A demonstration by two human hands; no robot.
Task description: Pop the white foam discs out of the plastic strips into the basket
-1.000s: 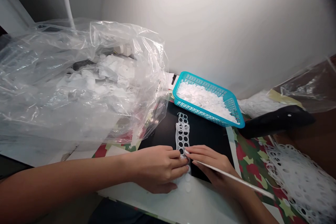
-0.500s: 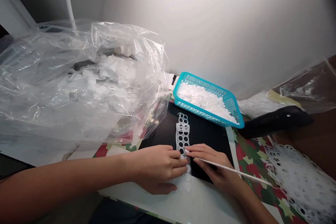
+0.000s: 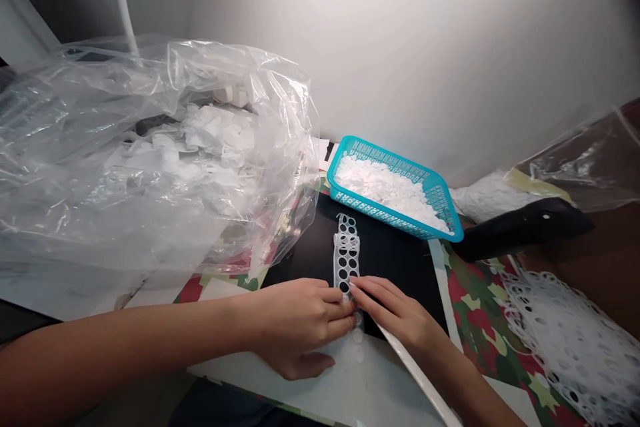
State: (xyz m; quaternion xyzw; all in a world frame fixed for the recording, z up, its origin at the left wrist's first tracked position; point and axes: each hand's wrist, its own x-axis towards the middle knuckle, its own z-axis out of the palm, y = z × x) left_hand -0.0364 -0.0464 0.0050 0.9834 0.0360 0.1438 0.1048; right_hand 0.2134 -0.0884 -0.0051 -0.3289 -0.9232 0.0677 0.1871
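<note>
A translucent strip (image 3: 343, 263) punched with rows of round holes lies lengthwise on a black mat (image 3: 400, 267). My left hand (image 3: 305, 320) rests across its near part, fingers stretched out and pressing it down, with nothing visible in its grasp. At the strip's right edge, my right hand (image 3: 400, 313) has its fingertips on the holes. That hand is closed around a long, flat white stick (image 3: 417, 377), which runs out toward the lower right. Part of the strip under my left fingers is hidden. Faint round discs (image 3: 359, 335) show in its near end.
A turquoise basket (image 3: 453, 217) full of small white pieces stands behind the mat. To the left bulges a large clear plastic bag (image 3: 165, 207) with white scraps. A pile of holed sheets (image 3: 575, 340) and a black object (image 3: 525, 230) lie on the right.
The stick in my right hand has swung, its free end now lower and nearer me. My right fingertips have shifted slightly left. My left hand stays almost in place on the strip.
</note>
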